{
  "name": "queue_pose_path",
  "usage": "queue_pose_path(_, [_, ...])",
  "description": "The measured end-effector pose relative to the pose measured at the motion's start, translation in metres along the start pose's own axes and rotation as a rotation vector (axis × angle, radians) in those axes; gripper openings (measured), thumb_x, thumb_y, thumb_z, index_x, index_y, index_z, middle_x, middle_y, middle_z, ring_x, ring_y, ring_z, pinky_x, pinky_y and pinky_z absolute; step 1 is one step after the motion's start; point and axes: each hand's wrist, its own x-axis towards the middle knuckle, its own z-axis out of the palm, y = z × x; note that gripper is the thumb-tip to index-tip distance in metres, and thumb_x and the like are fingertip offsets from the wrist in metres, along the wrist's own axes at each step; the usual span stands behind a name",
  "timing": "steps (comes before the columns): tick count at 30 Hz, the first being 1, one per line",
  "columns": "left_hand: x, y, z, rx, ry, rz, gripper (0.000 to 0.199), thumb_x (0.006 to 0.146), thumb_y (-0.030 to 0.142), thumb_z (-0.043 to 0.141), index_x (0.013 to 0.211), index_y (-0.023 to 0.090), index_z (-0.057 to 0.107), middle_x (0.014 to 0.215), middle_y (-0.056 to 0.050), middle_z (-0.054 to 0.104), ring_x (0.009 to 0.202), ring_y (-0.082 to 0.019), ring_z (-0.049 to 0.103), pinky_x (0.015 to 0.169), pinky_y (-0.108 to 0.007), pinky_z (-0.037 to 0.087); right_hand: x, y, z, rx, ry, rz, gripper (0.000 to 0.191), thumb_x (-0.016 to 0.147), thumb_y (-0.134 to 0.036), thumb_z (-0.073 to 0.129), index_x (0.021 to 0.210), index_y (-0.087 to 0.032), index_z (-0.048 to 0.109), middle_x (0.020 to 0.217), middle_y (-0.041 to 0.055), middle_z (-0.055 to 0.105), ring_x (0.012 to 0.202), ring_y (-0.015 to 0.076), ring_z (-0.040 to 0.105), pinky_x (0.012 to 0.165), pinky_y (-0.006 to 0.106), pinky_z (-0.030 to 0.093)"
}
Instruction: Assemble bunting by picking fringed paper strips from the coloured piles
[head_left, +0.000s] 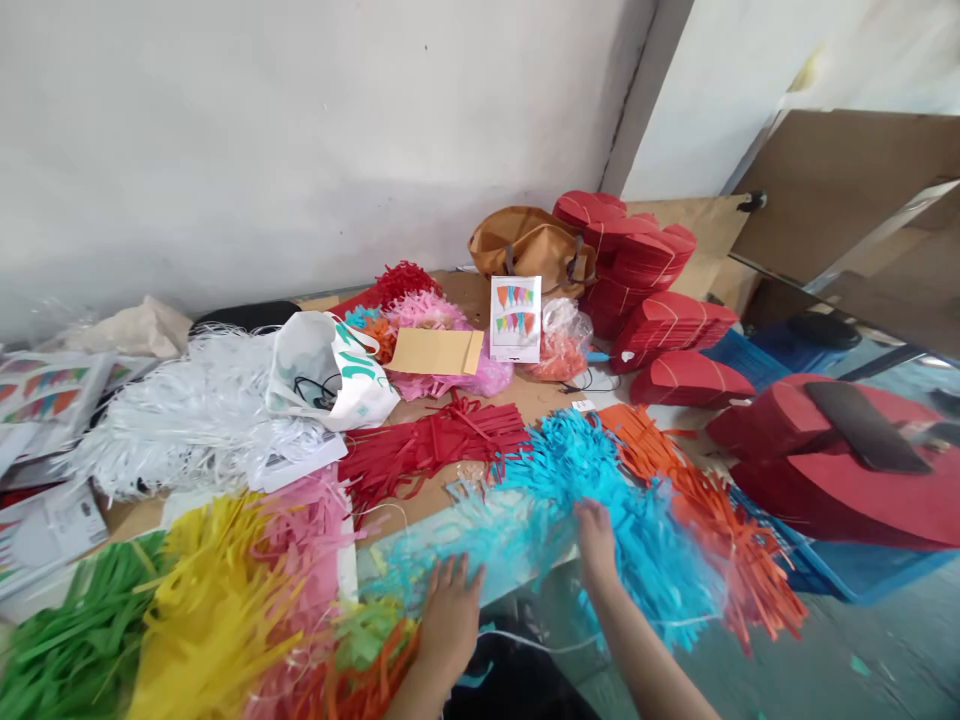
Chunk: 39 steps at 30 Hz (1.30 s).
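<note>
My left hand (452,612) lies with its fingers spread at the front edge of the work surface, against a pale blue, see-through stretch of tissue fringe (480,535). To its right, my right hand (596,540) has its fingers curled in at the edge of a bright blue heap of paper tassels (570,455); its fingertips are partly hidden and blurred. A thin white string (555,650) sags below both hands and runs off to the right. Orange and light green tassels (367,640) sit just left of my left hand.
Yellow tassels (217,600), green tassels (90,620), dark red tassels (442,440) and orange tassels (720,520) surround the work area. Behind stand a white bag (330,370), a printed box (515,320) and a brown bag (532,245). Red paper stacks (667,330) and a blue crate (862,570) are at right.
</note>
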Motion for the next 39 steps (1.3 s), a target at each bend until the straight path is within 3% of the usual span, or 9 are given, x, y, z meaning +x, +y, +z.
queue_pose_path(2, [0.000, 0.002, 0.005, -0.018, -0.014, -0.008, 0.052, 0.085, 0.024, 0.050, 0.137, 0.030, 0.054, 0.152, -0.009, 0.043, 0.143, -0.033, 0.032, 0.119, -0.055, 0.019, -0.020, -0.001, 0.017, -0.115, -0.103, -0.111, 0.038, 0.092, -0.044, 0.038, 0.109, -0.025, 0.066, 0.111, 0.0123, 0.069, 0.110, 0.0332, 0.061, 0.100, 0.054, 0.043])
queue_pose_path(6, [0.000, -0.002, 0.011, -0.052, -0.053, -0.016, 0.050, 0.091, 0.028, 0.040, 0.140, 0.026, 0.050, 0.154, -0.009, 0.038, 0.147, -0.030, 0.021, 0.121, -0.054, 0.012, -0.033, 0.001, 0.067, -0.353, -0.592, -0.474, 0.039, 0.087, -0.027, 0.053, 0.126, -0.031, 0.060, 0.131, 0.0054, 0.063, 0.125, 0.0310, 0.053, 0.116, 0.056, 0.019])
queue_pose_path(12, [-0.002, -0.008, 0.009, -0.085, -0.030, 0.004, 0.062, 0.081, 0.024, 0.055, 0.141, 0.039, 0.046, 0.161, -0.002, 0.020, 0.148, -0.034, 0.006, 0.119, -0.060, 0.008, -0.003, 0.017, 0.038, -0.677, 0.006, -0.231, 0.041, 0.092, -0.028, 0.046, 0.130, -0.018, 0.056, 0.139, 0.0190, 0.053, 0.133, 0.0406, 0.040, 0.109, 0.068, 0.017])
queue_pose_path(16, [-0.003, -0.011, 0.001, -0.104, 0.005, 0.031, 0.058, 0.084, 0.023, 0.053, 0.140, 0.039, 0.047, 0.160, -0.001, 0.025, 0.148, -0.034, 0.008, 0.118, -0.062, 0.006, -0.019, 0.028, 0.041, -0.577, -0.528, -0.613, 0.052, 0.081, -0.027, 0.060, 0.131, -0.019, 0.053, 0.136, 0.0151, 0.056, 0.132, 0.0322, 0.045, 0.114, 0.054, 0.023])
queue_pose_path(18, [-0.005, -0.017, -0.001, -0.104, 0.057, 0.033, 0.053, 0.085, 0.024, 0.054, 0.136, 0.038, 0.052, 0.158, 0.000, 0.030, 0.148, -0.033, 0.014, 0.118, -0.063, 0.005, -0.023, 0.033, 0.055, -0.557, -0.682, -0.650, 0.054, 0.074, -0.021, 0.062, 0.127, -0.016, 0.055, 0.133, 0.0146, 0.060, 0.128, 0.0291, 0.049, 0.115, 0.050, 0.024])
queue_pose_path(23, [-0.008, -0.032, -0.005, -0.069, 0.244, -0.117, 0.035, 0.081, 0.013, 0.055, 0.107, 0.029, 0.073, 0.137, -0.001, 0.060, 0.133, -0.027, 0.046, 0.119, -0.053, 0.017, -0.004, 0.031, 0.069, -0.533, -0.615, -0.589, 0.033, 0.076, -0.011, 0.055, 0.106, -0.021, 0.062, 0.111, 0.0073, 0.072, 0.103, 0.0229, 0.066, 0.104, 0.043, 0.039])
queue_pose_path(27, [-0.002, -0.036, -0.013, -0.018, 0.435, -0.247, 0.046, 0.077, 0.006, 0.053, 0.112, 0.029, 0.070, 0.122, -0.002, 0.069, 0.121, -0.026, 0.055, 0.113, -0.050, 0.028, 0.012, 0.013, 0.063, -0.459, -0.465, -0.700, 0.026, 0.085, -0.013, 0.051, 0.105, -0.024, 0.063, 0.108, 0.0070, 0.073, 0.102, 0.0235, 0.066, 0.101, 0.045, 0.040])
queue_pose_path(33, [-0.016, -0.073, -0.043, 0.126, 0.288, -0.447, 0.057, 0.065, 0.020, 0.071, 0.122, 0.022, 0.065, 0.138, -0.015, 0.057, 0.133, -0.041, 0.041, 0.108, -0.063, 0.027, 0.025, 0.002, 0.054, -0.447, -0.484, -0.883, 0.027, 0.082, -0.013, 0.052, 0.104, -0.025, 0.062, 0.104, 0.0055, 0.074, 0.103, 0.0235, 0.066, 0.104, 0.046, 0.036])
queue_pose_path(39, [-0.015, -0.034, -0.058, -0.156, 0.113, 0.058, 0.079, 0.072, 0.019, 0.061, 0.145, 0.038, 0.037, 0.152, 0.000, 0.043, 0.142, -0.029, 0.033, 0.120, -0.055, 0.012, 0.018, 0.017, 0.054, -0.448, -0.556, -0.747, 0.028, 0.081, -0.015, 0.048, 0.104, -0.023, 0.062, 0.098, 0.0066, 0.074, 0.093, 0.0211, 0.068, 0.104, 0.043, 0.036])
